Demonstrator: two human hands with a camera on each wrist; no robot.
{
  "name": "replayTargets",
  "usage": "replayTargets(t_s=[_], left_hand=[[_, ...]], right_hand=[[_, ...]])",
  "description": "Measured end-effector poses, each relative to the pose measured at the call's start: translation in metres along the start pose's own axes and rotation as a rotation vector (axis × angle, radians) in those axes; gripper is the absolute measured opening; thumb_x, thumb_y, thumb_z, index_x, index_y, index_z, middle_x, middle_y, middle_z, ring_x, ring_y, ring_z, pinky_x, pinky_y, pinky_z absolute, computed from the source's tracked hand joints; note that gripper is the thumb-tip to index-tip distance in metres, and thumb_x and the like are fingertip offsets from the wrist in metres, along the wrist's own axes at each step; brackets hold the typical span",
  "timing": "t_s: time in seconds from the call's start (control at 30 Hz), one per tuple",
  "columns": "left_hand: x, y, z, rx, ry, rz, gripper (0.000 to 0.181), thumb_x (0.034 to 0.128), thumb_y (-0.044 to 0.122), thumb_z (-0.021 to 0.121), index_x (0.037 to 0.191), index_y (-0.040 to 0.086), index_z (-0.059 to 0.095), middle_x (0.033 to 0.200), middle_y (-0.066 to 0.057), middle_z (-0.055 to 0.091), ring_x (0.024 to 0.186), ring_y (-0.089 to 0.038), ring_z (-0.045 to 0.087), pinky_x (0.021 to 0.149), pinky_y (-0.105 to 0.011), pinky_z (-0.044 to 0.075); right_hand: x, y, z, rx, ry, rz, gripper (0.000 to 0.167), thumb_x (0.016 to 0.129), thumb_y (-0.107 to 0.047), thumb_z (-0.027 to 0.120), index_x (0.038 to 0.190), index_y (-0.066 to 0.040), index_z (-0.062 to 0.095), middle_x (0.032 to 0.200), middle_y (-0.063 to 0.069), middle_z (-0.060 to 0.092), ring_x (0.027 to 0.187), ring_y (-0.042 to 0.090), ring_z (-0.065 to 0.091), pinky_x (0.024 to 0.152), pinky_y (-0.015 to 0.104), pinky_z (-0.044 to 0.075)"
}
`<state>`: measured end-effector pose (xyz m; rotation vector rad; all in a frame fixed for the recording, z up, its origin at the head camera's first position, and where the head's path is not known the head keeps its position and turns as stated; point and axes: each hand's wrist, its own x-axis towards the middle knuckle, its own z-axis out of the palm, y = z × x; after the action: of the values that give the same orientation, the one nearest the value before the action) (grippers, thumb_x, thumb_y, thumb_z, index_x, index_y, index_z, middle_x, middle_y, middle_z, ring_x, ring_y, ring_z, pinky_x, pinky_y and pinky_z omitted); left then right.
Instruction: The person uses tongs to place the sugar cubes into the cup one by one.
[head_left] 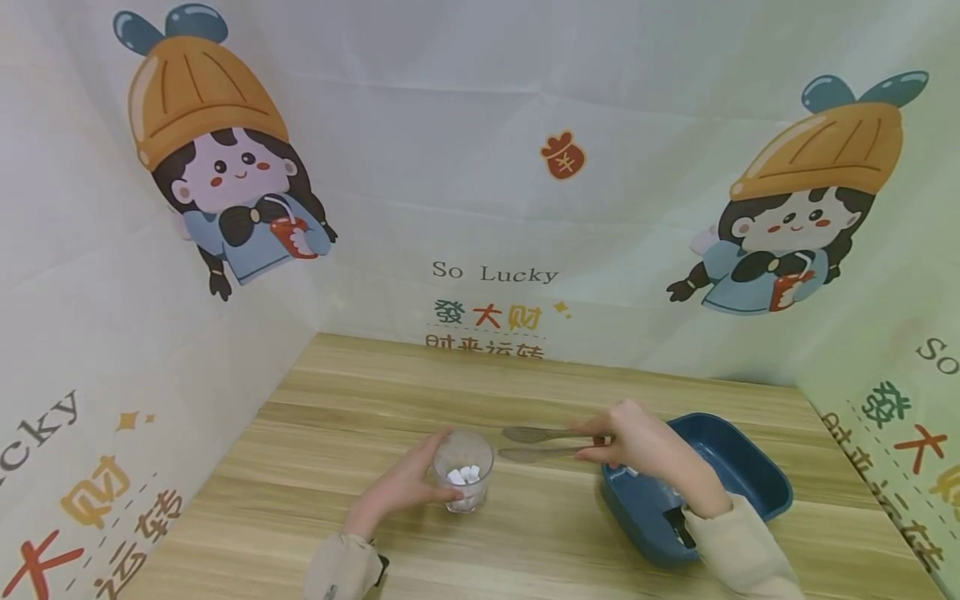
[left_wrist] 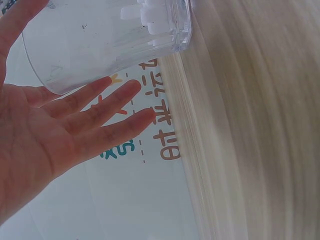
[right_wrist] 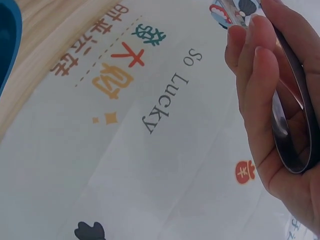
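A clear glass [head_left: 467, 454] holding several small white cubes [head_left: 463, 475] stands on the wooden table. My left hand [head_left: 405, 483] is around it from the left, thumb across its near side and index finger behind. In the left wrist view the glass [left_wrist: 105, 40] lies between thumb and index finger, while the other fingers spread out nearly straight. My right hand [head_left: 637, 437] holds metal tongs [head_left: 536, 435] over the left rim of a blue basin [head_left: 750, 454]. The tongs' two tips point at the glass, apart, nothing seen between them. Their U-shaped bend [right_wrist: 297, 162] shows by my palm.
The blue basin stands to the right, partly hidden by my right hand and sleeve; something small and white shows at its left inner side. Printed cloth walls [head_left: 480, 208] enclose the wooden table [head_left: 360, 400] at the back and both sides.
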<state>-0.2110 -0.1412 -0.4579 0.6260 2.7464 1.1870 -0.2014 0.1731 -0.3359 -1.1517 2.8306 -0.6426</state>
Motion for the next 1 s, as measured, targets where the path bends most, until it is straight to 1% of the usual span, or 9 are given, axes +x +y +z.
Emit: replayTargets(t_s=[0.17, 0.23, 0.33, 0.43, 0.5, 0.63, 0.73, 0.9, 1.0], left_hand=[[0.000, 0.001, 0.000, 0.012, -0.001, -0.005, 0.090, 0.0653, 0.027, 0.076, 0.136, -0.001, 0.028, 0.138, -0.025, 0.035, 0.125, -0.042, 0.034, 0.104, -0.056, 0.029], [0.000, 0.001, 0.000, 0.019, -0.004, -0.006, 0.090, 0.0655, 0.028, 0.076, 0.136, -0.001, 0.028, 0.138, -0.025, 0.035, 0.125, -0.042, 0.035, 0.104, -0.056, 0.029], [-0.001, 0.002, -0.001, 0.025, -0.012, -0.012, 0.090, 0.0659, 0.029, 0.076, 0.137, 0.000, 0.028, 0.138, -0.025, 0.034, 0.125, -0.042, 0.035, 0.104, -0.056, 0.029], [-0.001, 0.003, -0.001, 0.026, -0.014, -0.015, 0.091, 0.0660, 0.029, 0.076, 0.137, 0.000, 0.027, 0.139, -0.024, 0.033, 0.126, -0.042, 0.034, 0.104, -0.056, 0.029], [0.000, 0.003, -0.002, 0.027, -0.014, -0.016, 0.091, 0.0659, 0.029, 0.076, 0.137, 0.000, 0.027, 0.139, -0.024, 0.033, 0.126, -0.041, 0.034, 0.104, -0.056, 0.028], [0.000, 0.003, -0.002, 0.021, -0.013, -0.018, 0.091, 0.0658, 0.029, 0.076, 0.137, 0.000, 0.027, 0.139, -0.024, 0.033, 0.127, -0.041, 0.033, 0.105, -0.056, 0.028], [0.000, 0.003, -0.002, 0.023, -0.011, -0.013, 0.090, 0.0658, 0.029, 0.076, 0.137, 0.001, 0.028, 0.139, -0.023, 0.034, 0.127, -0.040, 0.034, 0.105, -0.055, 0.028], [0.000, 0.001, -0.001, 0.022, -0.011, -0.006, 0.090, 0.0657, 0.029, 0.076, 0.137, 0.001, 0.028, 0.139, -0.024, 0.034, 0.126, -0.041, 0.034, 0.105, -0.055, 0.028], [-0.001, 0.001, 0.000, 0.023, -0.009, -0.003, 0.091, 0.0656, 0.029, 0.076, 0.137, 0.001, 0.028, 0.139, -0.024, 0.034, 0.126, -0.040, 0.034, 0.105, -0.055, 0.028]], right_hand=[[-0.012, 0.003, -0.007, 0.052, -0.009, 0.055, 0.036, 0.078, -0.024, 0.066, 0.110, -0.007, 0.064, 0.060, -0.008, 0.065, 0.040, -0.005, 0.044, 0.037, 0.016, 0.040], [-0.018, 0.007, -0.010, 0.068, -0.001, 0.059, 0.036, 0.078, -0.025, 0.066, 0.109, -0.007, 0.064, 0.065, -0.005, 0.068, 0.040, -0.005, 0.045, 0.038, 0.016, 0.041], [-0.026, 0.013, -0.015, 0.072, 0.017, 0.064, 0.038, 0.077, -0.028, 0.066, 0.109, -0.007, 0.064, 0.067, -0.004, 0.069, 0.040, -0.005, 0.044, 0.039, 0.016, 0.042], [-0.034, 0.019, -0.020, 0.044, 0.045, 0.063, 0.038, 0.077, -0.028, 0.066, 0.108, -0.005, 0.065, 0.061, -0.008, 0.066, 0.038, -0.005, 0.042, 0.037, 0.016, 0.040], [-0.039, 0.023, -0.023, 0.021, 0.049, 0.070, 0.038, 0.077, -0.027, 0.066, 0.107, -0.003, 0.065, 0.057, -0.010, 0.063, 0.038, -0.004, 0.041, 0.036, 0.016, 0.037], [-0.046, 0.030, -0.027, -0.015, 0.034, 0.098, 0.036, 0.077, -0.024, 0.067, 0.106, -0.003, 0.065, 0.055, -0.012, 0.060, 0.039, -0.004, 0.041, 0.035, 0.016, 0.035], [-0.052, 0.035, -0.029, -0.022, 0.024, 0.108, 0.038, 0.076, -0.024, 0.068, 0.107, -0.002, 0.065, 0.054, -0.011, 0.060, 0.038, -0.005, 0.040, 0.036, 0.015, 0.036], [-0.061, 0.043, -0.031, -0.023, 0.029, 0.096, 0.040, 0.076, -0.027, 0.067, 0.105, 0.001, 0.065, 0.051, -0.010, 0.059, 0.037, -0.008, 0.040, 0.037, 0.015, 0.039], [-0.066, 0.047, -0.033, -0.028, 0.016, 0.116, 0.040, 0.076, -0.026, 0.067, 0.105, 0.002, 0.064, 0.050, -0.012, 0.058, 0.037, -0.007, 0.041, 0.038, 0.015, 0.040]])
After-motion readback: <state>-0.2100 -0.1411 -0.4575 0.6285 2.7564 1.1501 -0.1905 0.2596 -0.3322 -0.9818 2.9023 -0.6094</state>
